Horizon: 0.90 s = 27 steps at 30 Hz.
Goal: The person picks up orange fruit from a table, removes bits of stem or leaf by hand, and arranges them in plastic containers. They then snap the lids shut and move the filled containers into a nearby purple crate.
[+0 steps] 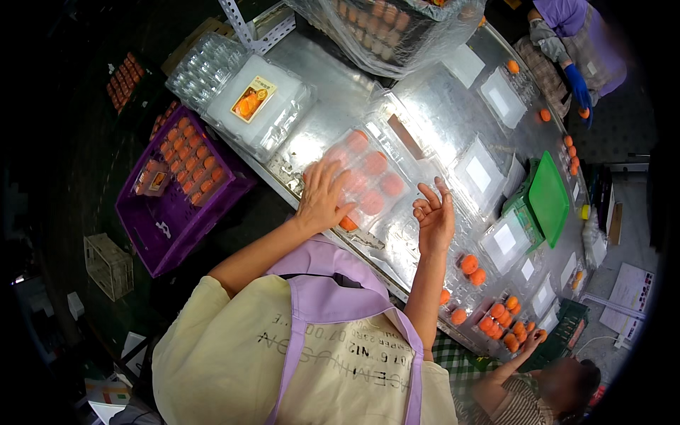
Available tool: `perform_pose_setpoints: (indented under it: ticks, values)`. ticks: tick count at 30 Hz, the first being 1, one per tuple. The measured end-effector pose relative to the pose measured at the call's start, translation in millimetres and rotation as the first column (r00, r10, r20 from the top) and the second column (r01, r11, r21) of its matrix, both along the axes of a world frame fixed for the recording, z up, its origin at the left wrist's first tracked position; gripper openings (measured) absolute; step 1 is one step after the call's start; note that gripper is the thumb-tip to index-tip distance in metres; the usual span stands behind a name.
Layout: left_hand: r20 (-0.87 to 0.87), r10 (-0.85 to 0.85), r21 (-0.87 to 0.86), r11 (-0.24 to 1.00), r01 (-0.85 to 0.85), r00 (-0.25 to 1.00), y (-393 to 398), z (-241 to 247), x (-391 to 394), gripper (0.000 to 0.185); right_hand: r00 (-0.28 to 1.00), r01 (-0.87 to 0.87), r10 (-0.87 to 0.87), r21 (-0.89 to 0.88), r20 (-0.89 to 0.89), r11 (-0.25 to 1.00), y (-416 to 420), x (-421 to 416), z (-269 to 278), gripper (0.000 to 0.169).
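Observation:
A clear plastic clamshell tray (pixel 396 151) lies in front of me on the metal table. Round orange fruits (pixel 392 185) fill part of it under a thin translucent sheet (pixel 366 172). My left hand (pixel 321 194) rests spread on the near left side of the sheet, palm down. One fruit (pixel 348 223) shows bare beside its thumb. Off the tray's right side, my right hand (pixel 435 215) is raised with fingers apart and nothing in it. The bottom of the tray is hidden.
Stacked clamshells carry a pile of white sheets (pixel 239 87) and a picture label (pixel 254 99). A purple crate (pixel 143 234) holds packed fruit at the left. A plastic-lined container (pixel 366 32) stands at the back. Two co-workers handle fruit near a green basket (pixel 547 199) and trays.

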State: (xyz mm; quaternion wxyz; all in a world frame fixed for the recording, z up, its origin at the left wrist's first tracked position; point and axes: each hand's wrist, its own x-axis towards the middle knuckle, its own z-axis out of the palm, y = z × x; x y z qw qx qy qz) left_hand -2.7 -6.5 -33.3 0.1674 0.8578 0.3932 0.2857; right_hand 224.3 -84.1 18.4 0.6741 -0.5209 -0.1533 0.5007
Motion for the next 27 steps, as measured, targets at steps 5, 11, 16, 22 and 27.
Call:
perform_pose_setpoints:
  ticks: [5, 11, 16, 22, 27]
  values:
    - [-0.003, 0.178, -0.051, 0.983, -0.178, 0.984, 22, -16, -18, 0.046, 1.0, 0.009, -0.009, -0.017, 0.01, 1.0, 0, 1, 0, 0.055]
    - [0.121, 0.188, -0.27, 0.951, -0.15, 0.975, 41, -22, -54, 0.057, 1.0, 0.012, -0.012, 0.005, -0.007, 1.0, -1, 2, -2, 0.048]
    - [0.07, 0.141, -0.364, 0.925, -0.107, 0.988, 48, -21, -80, 0.068, 1.0, 0.012, -0.012, -0.005, -0.002, 1.0, 1, 3, -2, 0.053]
    - [0.037, 0.12, -0.38, 0.92, -0.097, 0.992, 50, -18, -76, 0.069, 1.0, 0.016, -0.016, -0.005, 0.001, 1.0, 2, 2, -1, 0.056]
    - [0.035, 0.12, -0.379, 0.92, -0.098, 0.992, 52, -21, -74, 0.07, 1.0, 0.017, -0.018, -0.009, -0.007, 1.0, 1, 2, 0, 0.053]
